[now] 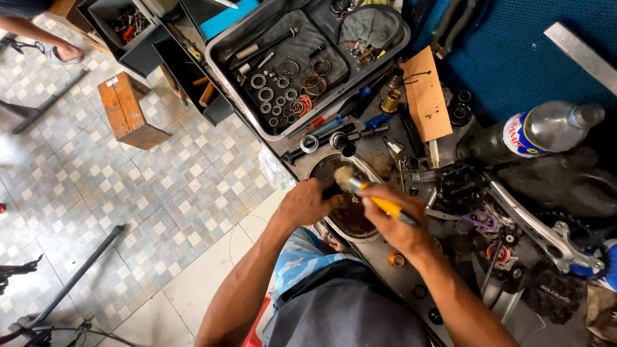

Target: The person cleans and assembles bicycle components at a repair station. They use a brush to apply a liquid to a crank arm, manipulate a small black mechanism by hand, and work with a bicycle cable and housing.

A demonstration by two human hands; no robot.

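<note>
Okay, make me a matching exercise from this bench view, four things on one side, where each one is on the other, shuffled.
Things:
1. brush
2. plastic bottle
3. metal tray
4. wooden stool

Places:
A. on the tiled floor
B. lying on its side at the right
C. in the right hand
D. top centre, holding rings and bearings

Pairs: 1-C, 2-B, 3-D, 4-A

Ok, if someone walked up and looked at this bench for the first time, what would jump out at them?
Probably the right hand working a yellow-handled brush over a small dark part gripped by the left hand, above a round basin of dark liquid at centre. Behind it, a metal tray holds bearings and rings, and a plastic bottle lies on its side at right.
</note>
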